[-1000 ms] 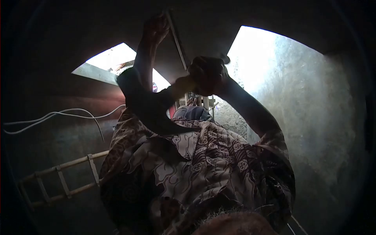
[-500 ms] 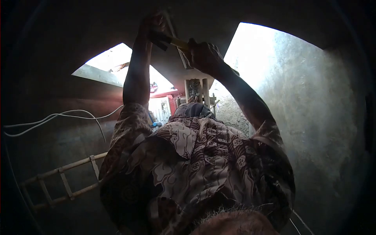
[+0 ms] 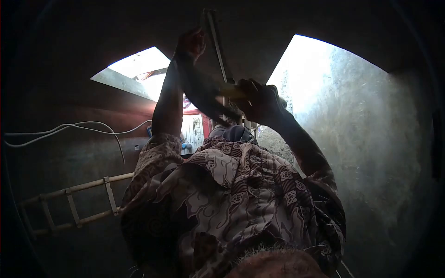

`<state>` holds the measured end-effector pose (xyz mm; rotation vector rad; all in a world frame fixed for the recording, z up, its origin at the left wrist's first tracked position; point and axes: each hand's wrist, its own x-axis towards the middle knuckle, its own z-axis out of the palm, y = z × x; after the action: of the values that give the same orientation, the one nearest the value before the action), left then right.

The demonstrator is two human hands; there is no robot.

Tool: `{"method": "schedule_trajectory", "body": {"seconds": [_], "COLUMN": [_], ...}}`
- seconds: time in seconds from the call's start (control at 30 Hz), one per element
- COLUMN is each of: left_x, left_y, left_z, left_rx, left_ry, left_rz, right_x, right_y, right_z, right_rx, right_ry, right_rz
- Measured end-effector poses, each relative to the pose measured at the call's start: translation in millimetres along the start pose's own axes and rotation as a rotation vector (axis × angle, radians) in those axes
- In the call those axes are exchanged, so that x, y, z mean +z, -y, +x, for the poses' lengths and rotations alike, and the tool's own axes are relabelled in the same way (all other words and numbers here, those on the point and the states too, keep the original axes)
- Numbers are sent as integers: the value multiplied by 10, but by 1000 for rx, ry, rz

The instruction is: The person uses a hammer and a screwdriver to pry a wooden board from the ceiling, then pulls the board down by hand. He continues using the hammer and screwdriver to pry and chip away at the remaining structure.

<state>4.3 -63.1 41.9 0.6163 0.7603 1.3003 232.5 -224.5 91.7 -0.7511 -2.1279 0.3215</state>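
My right hand is wrapped round the yellow handle of a hammer. The hammer's dark head is smeared by motion into an arc between my two hands. Higher up, against the dark wall, my left hand is closed, fingers curled in; what it holds is too dark to make out. Just right of that hand a long, thin, straight strip runs down the wall towards my right hand. Both arms are raised in front of my patterned shirt.
A wooden ladder leans at the left, with a loose white cable above it. Bright openings show on both sides. A rough grey wall stands at the right. A small blue thing is beside my left sleeve.
The hammer has swung away from my left hand, its head now blurred. My right hand has moved down and right; my left hand has shifted slightly right and down. The strip shows more fully.
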Motion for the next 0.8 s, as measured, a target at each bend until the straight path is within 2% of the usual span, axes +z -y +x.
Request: {"method": "schedule_trajectory", "body": {"seconds": [0.03, 0.1, 0.13, 0.17, 0.2, 0.23, 0.3, 0.33, 0.4, 0.47, 0.5, 0.53, 0.6, 0.63, 0.7, 0.73, 0.77, 0.8], "left_x": [85, 36, -117, -493, -714, -775, -797, -577, -146, 13, 2, -6, -185, -232, -288, -119, 203, 295], "left_y": [-31, -8, -28, -14, -10, -9, -15, -54, -129, -171, -143, -172, -251, -231, -199, -188, -176, -144], "left_z": [-51, 47, 242, 589, 737, 736, 786, 601, 218, 107, 121, 167, 433, 491, 563, 365, 0, -127], "left_rx": [-1, 111, 117, -66, -256, -260, -86, -85, 112, 185, 258, 250, 50, 50, 19, 16, 172, 328], "left_ry": [1, 11, 12, 460, 908, 911, 627, 626, 48, 79, 117, 119, 559, 561, 689, 692, 422, 147], "left_rz": [1, 75, 72, -105, -282, -279, -125, -128, 155, 224, 291, 293, 97, 99, 30, 33, 148, 256], "right_x": [4, 1, -5, 27, 82, 99, 62, 55, 31, -43, -51, -50, -20, -61, 119, 193, 272, 312], "right_y": [-32, -157, -184, -224, -274, -285, -297, -290, -231, -128, -86, -49, 15, 116, -147, -336, -551, -599], "right_z": [-9, -32, -36, -45, -66, -65, -43, -29, 33, 161, 200, 244, 298, 351, 351, 293, 246, 346], "right_rx": [1, -125, -26, -30, 55, 141, 116, 162, 209, 2, 10, -30, -188, -257, -498, -416, -336, 27], "right_ry": [-1, 99, 213, 216, 227, 234, 202, 214, 230, 111, 111, 67, -71, -147, -250, -150, -50, 167], "right_rz": [-1, -223, -230, -228, -186, -146, -175, -229, -275, -250, -247, -235, -182, -94, 4, -111, -224, -442]}}
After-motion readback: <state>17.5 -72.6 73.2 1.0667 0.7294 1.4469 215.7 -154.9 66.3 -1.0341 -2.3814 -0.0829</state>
